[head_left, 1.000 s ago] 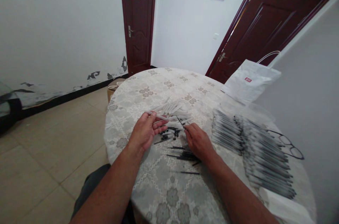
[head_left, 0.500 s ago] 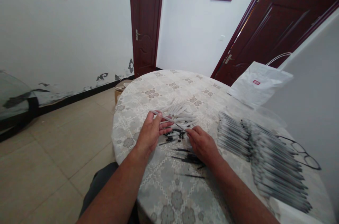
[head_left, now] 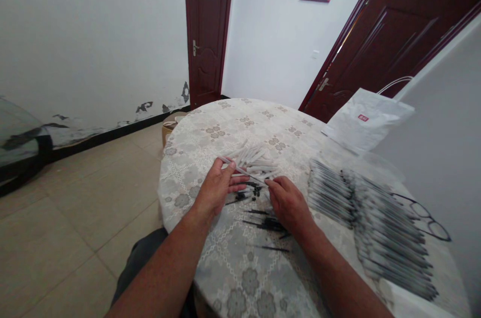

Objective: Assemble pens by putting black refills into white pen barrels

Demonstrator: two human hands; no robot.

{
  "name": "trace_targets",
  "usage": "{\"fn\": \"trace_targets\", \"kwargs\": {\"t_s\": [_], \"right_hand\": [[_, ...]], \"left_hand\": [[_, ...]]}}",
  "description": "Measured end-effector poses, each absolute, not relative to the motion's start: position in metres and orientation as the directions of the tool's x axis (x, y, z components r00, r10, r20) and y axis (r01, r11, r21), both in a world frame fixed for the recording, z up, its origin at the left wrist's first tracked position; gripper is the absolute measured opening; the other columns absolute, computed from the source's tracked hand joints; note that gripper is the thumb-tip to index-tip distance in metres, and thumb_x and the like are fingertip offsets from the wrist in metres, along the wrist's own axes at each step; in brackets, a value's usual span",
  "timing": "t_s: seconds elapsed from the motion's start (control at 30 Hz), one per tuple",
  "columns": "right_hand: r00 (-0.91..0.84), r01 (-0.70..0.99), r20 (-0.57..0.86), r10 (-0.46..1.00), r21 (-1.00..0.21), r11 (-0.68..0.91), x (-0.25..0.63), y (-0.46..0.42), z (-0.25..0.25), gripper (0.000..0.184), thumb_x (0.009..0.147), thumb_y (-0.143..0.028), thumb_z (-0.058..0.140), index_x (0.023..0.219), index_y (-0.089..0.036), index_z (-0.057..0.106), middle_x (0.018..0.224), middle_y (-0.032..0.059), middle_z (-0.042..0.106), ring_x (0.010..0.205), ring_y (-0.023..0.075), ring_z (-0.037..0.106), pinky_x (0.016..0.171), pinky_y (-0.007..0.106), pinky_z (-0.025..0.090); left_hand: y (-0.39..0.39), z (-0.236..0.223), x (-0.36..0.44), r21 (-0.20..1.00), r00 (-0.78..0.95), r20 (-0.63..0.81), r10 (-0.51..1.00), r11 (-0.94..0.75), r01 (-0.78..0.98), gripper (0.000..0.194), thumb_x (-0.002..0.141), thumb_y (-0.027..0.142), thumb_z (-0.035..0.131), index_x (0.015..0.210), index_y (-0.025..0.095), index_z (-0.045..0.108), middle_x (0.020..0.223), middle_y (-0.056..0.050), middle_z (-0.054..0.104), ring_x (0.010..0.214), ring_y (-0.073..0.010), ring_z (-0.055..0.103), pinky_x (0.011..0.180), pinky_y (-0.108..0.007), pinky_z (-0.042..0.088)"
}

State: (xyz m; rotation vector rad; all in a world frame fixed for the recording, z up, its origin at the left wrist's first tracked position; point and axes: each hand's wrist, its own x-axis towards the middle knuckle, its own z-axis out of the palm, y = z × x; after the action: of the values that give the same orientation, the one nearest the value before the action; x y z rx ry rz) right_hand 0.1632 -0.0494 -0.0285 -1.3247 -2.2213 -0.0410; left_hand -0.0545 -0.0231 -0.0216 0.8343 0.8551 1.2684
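My left hand (head_left: 216, 184) pinches a slim white pen barrel (head_left: 224, 160) between thumb and fingers, its other fingers stretched out. A thin dark pen refill (head_left: 257, 179) runs from the barrel's lower end to my right hand (head_left: 290, 203), whose fingertips are closed on it. How far the refill sits inside the barrel I cannot tell. Just beyond my hands lies a loose heap of white barrels (head_left: 259, 154). Small black pen parts (head_left: 257, 192) are scattered below the heap. Nearer to me, several dark refills (head_left: 265, 222) lie partly under my right hand.
Rows of pens (head_left: 394, 240) cover the right of the round table, next to black-framed glasses (head_left: 423, 210). A white paper bag (head_left: 370, 117) stands at the far right. The patterned tablecloth (head_left: 229, 263) reaches the table's curved edge.
My left hand and the white barrel have shifted slightly right, towards my right hand. Less of the refill shows between the hands. My right hand has barely moved.
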Motion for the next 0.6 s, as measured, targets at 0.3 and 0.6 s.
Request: {"fn": "trace_targets", "kwargs": {"t_s": [0.3, 0.6], "right_hand": [[-0.210, 0.336, 0.336, 0.918, -0.857, 0.390, 0.154, -0.059, -0.025, 0.018, 0.091, -0.034, 0.067, 0.106, -0.024, 0.068, 0.090, 0.0030, 0.068, 0.072, 0.0155, 0.064, 0.066, 0.028, 0.054], [-0.140, 0.346, 0.244, 0.960, -0.896, 0.278, 0.158, -0.056, -0.031, 0.023, 0.093, -0.041, 0.061, 0.104, -0.021, 0.066, 0.076, 0.0012, 0.066, 0.063, 0.0150, 0.060, 0.062, 0.028, 0.050]], "left_hand": [[-0.032, -0.016, -0.054, 0.805, 0.437, -0.141, 0.888, 0.360, -0.472, 0.023, 0.091, 0.036, 0.066, 0.099, 0.019, 0.053, 0.100, -0.013, 0.074, 0.080, -0.0232, 0.076, 0.067, -0.035, 0.062], [-0.029, -0.018, -0.056, 0.685, 0.456, -0.152, 0.877, 0.426, -0.591, 0.016, 0.090, 0.028, 0.067, 0.092, 0.015, 0.058, 0.086, -0.011, 0.075, 0.076, -0.0223, 0.076, 0.067, -0.034, 0.063]]}}
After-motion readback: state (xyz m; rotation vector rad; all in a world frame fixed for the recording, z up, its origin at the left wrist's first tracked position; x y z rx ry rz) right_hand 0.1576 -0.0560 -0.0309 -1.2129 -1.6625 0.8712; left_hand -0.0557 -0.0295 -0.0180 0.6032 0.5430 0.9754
